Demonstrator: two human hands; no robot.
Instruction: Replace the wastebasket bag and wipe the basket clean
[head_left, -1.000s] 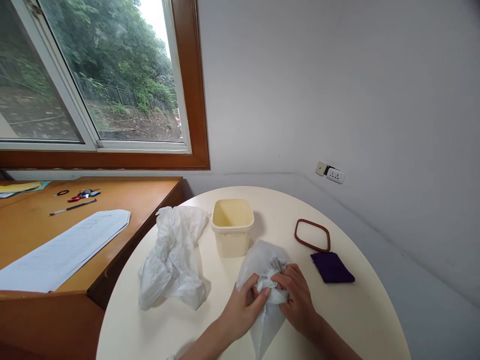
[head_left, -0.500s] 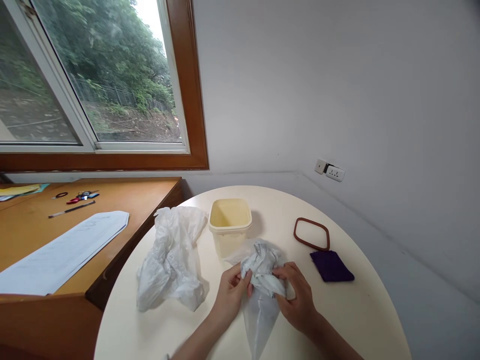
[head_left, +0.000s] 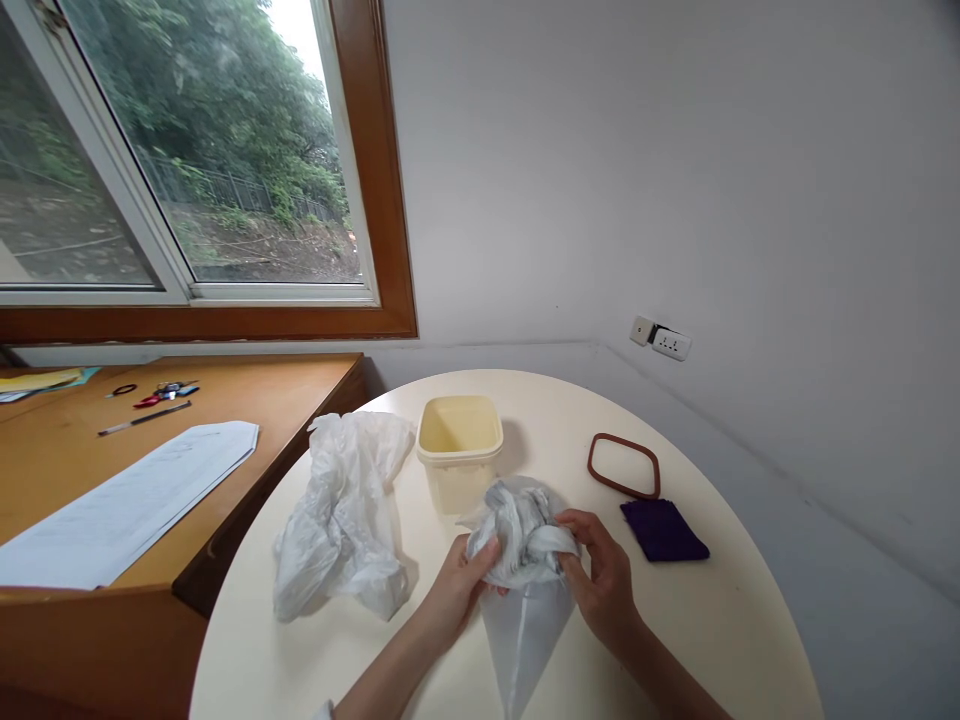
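A clear cone-shaped plastic bag (head_left: pixel 525 640) hangs point-down between my hands, its mouth filled by a crumpled whitish plastic bag (head_left: pixel 517 530). My left hand (head_left: pixel 457 590) is closed on the left side of the bundle, thumb on top and fingers beneath. At the right edge, my right hand (head_left: pixel 600 570) pinches a fold of the crumpled plastic between thumb and fingers. Just beyond the bundle stands a pale yellow square tub (head_left: pixel 459 450), open at the top. Where the two plastics overlap, I cannot make out their edges.
On the round table (head_left: pixel 660 650), another crumpled white plastic bag (head_left: pixel 341 530) lies left. To the right are a brown rounded frame (head_left: pixel 622 467) and a folded dark purple cloth (head_left: pixel 664 530). A wooden desk (head_left: pixel 285 385) bears papers (head_left: pixel 142 500), a pen (head_left: pixel 145 419) and keys (head_left: pixel 169 393).
The crumpled plastic has spread wider and rounder in the cone-shaped bag's mouth. My left hand's thumb now lies over it, and my right hand has shifted slightly up and right.
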